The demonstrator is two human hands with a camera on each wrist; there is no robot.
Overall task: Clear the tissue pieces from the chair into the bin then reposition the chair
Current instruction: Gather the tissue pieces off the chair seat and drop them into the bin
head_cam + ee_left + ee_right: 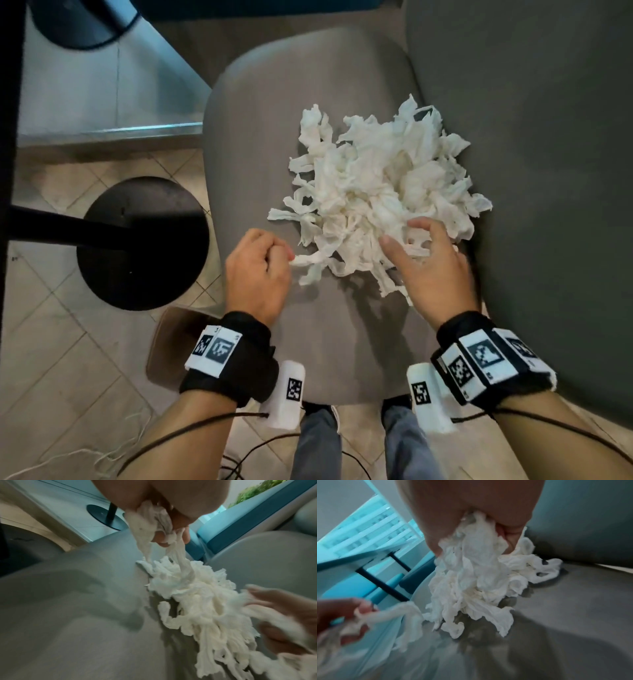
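A heap of white torn tissue pieces lies on the grey padded chair seat, close to the darker backrest on the right. My left hand is curled at the heap's near left edge and pinches a few tissue strips that trail down to the pile. My right hand digs into the heap's near right side, fingers curled round a bunch of tissue. No bin is in view.
A black round table base with its post stands on the tiled floor left of the chair. A second dark base sits at the top left. A teal bench lies beyond the chair. Cables and my legs are below the seat's front edge.
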